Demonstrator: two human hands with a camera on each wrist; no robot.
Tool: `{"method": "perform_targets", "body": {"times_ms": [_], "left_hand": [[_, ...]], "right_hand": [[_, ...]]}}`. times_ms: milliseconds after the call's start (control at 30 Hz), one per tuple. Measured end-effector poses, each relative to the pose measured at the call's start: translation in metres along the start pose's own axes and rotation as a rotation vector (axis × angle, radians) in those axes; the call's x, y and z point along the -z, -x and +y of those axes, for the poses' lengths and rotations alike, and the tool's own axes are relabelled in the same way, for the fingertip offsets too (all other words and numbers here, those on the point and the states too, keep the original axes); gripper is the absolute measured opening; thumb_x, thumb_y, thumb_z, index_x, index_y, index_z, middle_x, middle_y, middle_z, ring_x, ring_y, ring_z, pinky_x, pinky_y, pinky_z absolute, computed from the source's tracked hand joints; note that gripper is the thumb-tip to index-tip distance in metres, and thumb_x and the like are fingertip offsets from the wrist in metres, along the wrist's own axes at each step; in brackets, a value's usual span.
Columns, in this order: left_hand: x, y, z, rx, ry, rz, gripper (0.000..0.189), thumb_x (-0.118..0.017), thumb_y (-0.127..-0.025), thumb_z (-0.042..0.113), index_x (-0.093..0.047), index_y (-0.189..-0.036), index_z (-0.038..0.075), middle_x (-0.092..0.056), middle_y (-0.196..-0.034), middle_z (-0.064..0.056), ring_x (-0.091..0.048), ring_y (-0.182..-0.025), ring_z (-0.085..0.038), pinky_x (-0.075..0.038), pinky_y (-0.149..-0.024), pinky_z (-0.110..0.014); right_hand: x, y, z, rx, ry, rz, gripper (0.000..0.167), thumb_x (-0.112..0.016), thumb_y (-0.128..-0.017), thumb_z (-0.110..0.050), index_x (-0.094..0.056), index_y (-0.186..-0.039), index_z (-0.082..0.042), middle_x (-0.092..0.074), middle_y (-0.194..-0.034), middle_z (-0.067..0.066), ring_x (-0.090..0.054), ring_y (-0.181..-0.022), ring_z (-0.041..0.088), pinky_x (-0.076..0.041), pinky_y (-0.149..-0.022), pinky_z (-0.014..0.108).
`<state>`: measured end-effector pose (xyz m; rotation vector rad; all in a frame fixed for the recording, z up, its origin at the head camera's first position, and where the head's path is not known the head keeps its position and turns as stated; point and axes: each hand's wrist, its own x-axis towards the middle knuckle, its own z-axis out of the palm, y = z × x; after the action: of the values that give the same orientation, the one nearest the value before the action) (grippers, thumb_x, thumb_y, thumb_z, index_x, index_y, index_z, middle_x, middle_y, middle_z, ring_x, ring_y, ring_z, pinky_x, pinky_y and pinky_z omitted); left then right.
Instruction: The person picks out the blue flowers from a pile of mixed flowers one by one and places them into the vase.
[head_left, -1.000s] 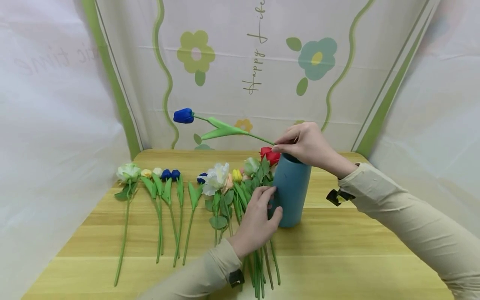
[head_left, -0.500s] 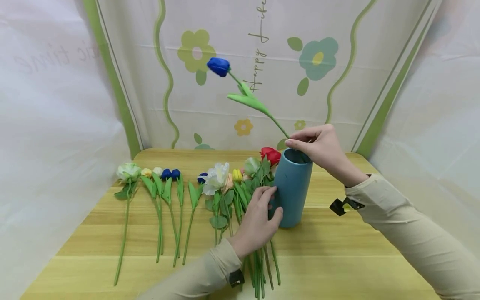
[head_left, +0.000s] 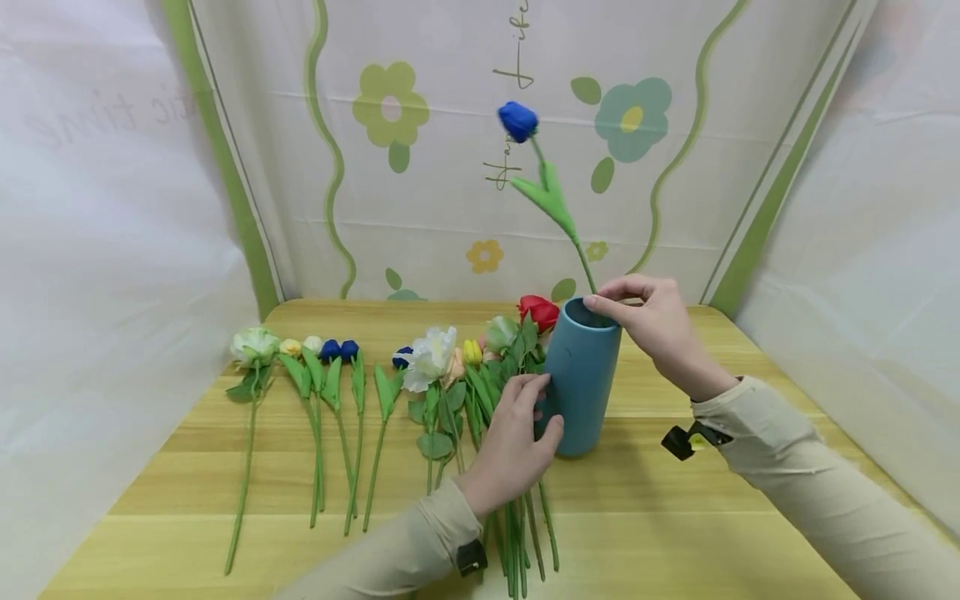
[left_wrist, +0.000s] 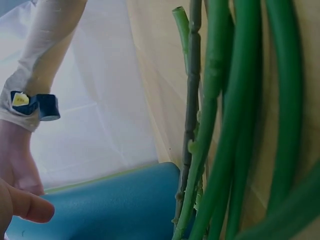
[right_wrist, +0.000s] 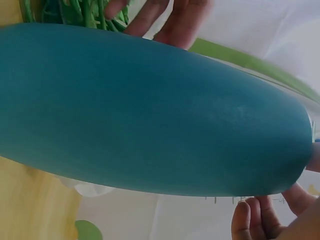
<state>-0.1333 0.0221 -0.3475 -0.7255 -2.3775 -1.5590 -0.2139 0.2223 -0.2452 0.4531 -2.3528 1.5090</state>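
Note:
A blue tulip (head_left: 517,122) with a green leafy stem leans up and left above the blue vase (head_left: 581,383). Thumb and fingers of my right hand (head_left: 660,325) pinch its stem at the vase mouth; the stem's lower end is hidden. The vase stands upright. Against its left side rest the relaxed fingers of my left hand (head_left: 510,446). In the right wrist view the vase wall (right_wrist: 150,115) fills the middle, with left-hand fingers (right_wrist: 180,22) touching its far edge. Green stems (left_wrist: 240,120) pass close by in the left wrist view.
Left of the vase lies a bunch of flowers, including a red rose (head_left: 538,312), a white flower (head_left: 431,358) and a yellow tulip (head_left: 472,352). Farther left are a pale green flower (head_left: 255,346) and several tulips (head_left: 340,350) on the wooden table (head_left: 172,492).
My right hand has swung the tulip from nearly level to almost upright, its bloom rising and moving right, then has lowered slightly at the vase mouth. My left hand stays at the vase.

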Motion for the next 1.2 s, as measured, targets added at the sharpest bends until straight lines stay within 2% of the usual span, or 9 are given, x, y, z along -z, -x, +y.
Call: {"method": "perform_targets", "body": {"times_ms": [167, 400, 667, 900, 1067, 1133, 1200], "left_hand": [[0.000, 0.000, -0.001, -0.001, 0.007, 0.004, 0.049, -0.059, -0.097, 0.008, -0.044, -0.142, -0.002, -0.041, -0.136, -0.013, -0.051, -0.117, -0.027, -0.049, -0.091, -0.035], [0.001, -0.002, 0.000, -0.005, 0.009, 0.012, 0.049, -0.059, -0.097, 0.007, -0.044, -0.142, -0.002, -0.042, -0.135, -0.013, -0.050, -0.117, -0.027, -0.049, -0.091, -0.036], [0.004, -0.003, -0.002, -0.001, 0.005, -0.005, 0.049, -0.056, -0.094, 0.001, -0.044, -0.142, -0.003, -0.042, -0.135, -0.014, -0.051, -0.115, -0.029, -0.049, -0.092, -0.039], [0.008, -0.004, -0.007, 0.002, -0.011, -0.019, 0.049, -0.057, -0.096, 0.004, -0.044, -0.143, -0.001, -0.041, -0.138, -0.012, -0.050, -0.119, -0.028, -0.049, -0.092, -0.038], [0.029, -0.001, -0.011, 0.024, -0.088, -0.041, 0.047, -0.059, -0.096, 0.007, -0.047, -0.141, 0.001, -0.043, -0.138, -0.011, -0.054, -0.112, -0.029, -0.050, -0.087, -0.038], [0.043, -0.001, -0.012, 0.037, -0.141, -0.037, 0.046, -0.061, -0.095, 0.009, -0.049, -0.139, 0.001, -0.046, -0.135, -0.012, -0.055, -0.107, -0.029, -0.049, -0.085, -0.040], [0.058, -0.002, -0.014, 0.055, -0.205, -0.030, 0.045, -0.063, -0.095, 0.011, -0.051, -0.137, 0.002, -0.048, -0.134, -0.014, -0.055, -0.109, -0.029, -0.049, -0.087, -0.043]], "right_hand": [[-0.001, 0.006, 0.008, -0.037, -0.019, 0.032, 0.033, -0.078, -0.087, -0.029, -0.073, -0.099, 0.001, -0.067, -0.097, 0.009, -0.058, -0.091, 0.022, -0.047, -0.076, 0.029], [0.000, 0.015, 0.011, -0.013, -0.059, 0.061, 0.033, -0.074, -0.090, -0.028, -0.070, -0.104, 0.002, -0.064, -0.098, 0.007, -0.056, -0.089, 0.022, -0.045, -0.076, 0.029], [-0.005, 0.025, 0.014, 0.010, -0.124, 0.112, 0.027, -0.070, -0.094, -0.024, -0.068, -0.100, 0.002, -0.063, -0.114, 0.009, -0.055, -0.099, 0.021, -0.043, -0.079, 0.030], [-0.007, 0.030, 0.015, -0.020, -0.130, 0.104, 0.036, -0.066, -0.096, -0.030, -0.060, -0.118, -0.002, -0.059, -0.118, 0.011, -0.055, -0.101, 0.021, -0.046, -0.084, 0.023], [-0.006, 0.038, 0.015, -0.036, -0.068, 0.027, 0.051, -0.065, -0.096, -0.036, -0.051, -0.135, -0.005, -0.054, -0.128, 0.008, -0.051, -0.112, 0.020, -0.044, -0.091, 0.024], [-0.006, 0.040, 0.015, -0.016, -0.036, -0.006, 0.056, -0.068, -0.094, -0.033, -0.049, -0.139, -0.005, -0.053, -0.130, 0.008, -0.050, -0.114, 0.021, -0.044, -0.092, 0.026], [-0.006, 0.042, 0.015, 0.013, -0.006, -0.027, 0.062, -0.073, -0.091, -0.029, -0.047, -0.142, -0.006, -0.053, -0.131, 0.007, -0.050, -0.115, 0.021, -0.046, -0.092, 0.027]]}}
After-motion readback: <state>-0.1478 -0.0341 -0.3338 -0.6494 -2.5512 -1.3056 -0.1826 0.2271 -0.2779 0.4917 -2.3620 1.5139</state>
